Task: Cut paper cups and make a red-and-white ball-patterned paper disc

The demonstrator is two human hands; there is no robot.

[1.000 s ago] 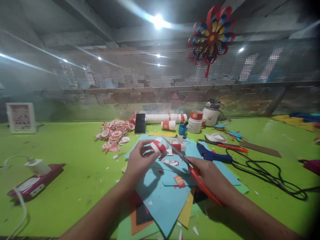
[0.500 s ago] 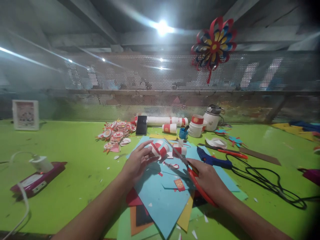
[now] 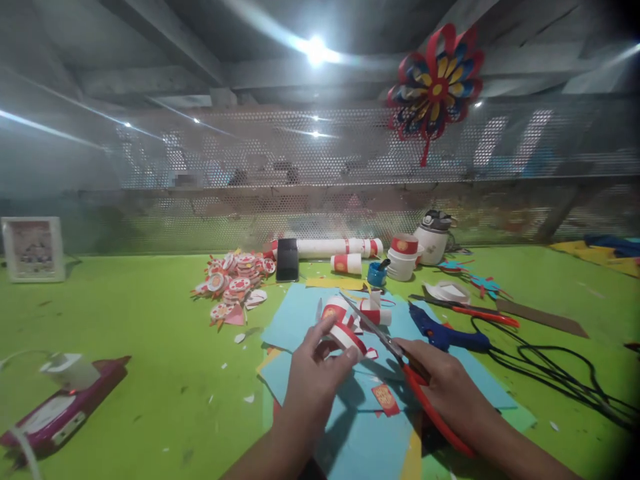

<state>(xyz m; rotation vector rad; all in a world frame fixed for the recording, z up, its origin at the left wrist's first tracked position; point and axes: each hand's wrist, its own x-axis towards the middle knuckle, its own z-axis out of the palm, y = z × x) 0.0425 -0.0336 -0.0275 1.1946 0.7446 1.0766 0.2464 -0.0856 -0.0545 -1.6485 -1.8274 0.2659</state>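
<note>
A framed picture (image 3: pixel 34 251) stands behind a power strip (image 3: pixel 75 405)

From my distant post I can read no word surely: gold lettering on the red paper scrap (image 3: pixel 385 399), lower right of centre, stays unclear, and the gold mark on the lying paper cup (image 3: pixel 346 264), just above the middle right, is too small.

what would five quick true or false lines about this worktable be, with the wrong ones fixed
1. The right hand holds red-handled scissors. True.
2. The left hand lies flat, holding nothing. False: it holds a red-and-white paper piece.
3. The phone lies between the two hands. False: it is beyond them, in front of a long white tube.
4. A flower-shaped decoration hangs above the worktable. True.
5. The glue gun is yellow. False: it is blue.
</note>
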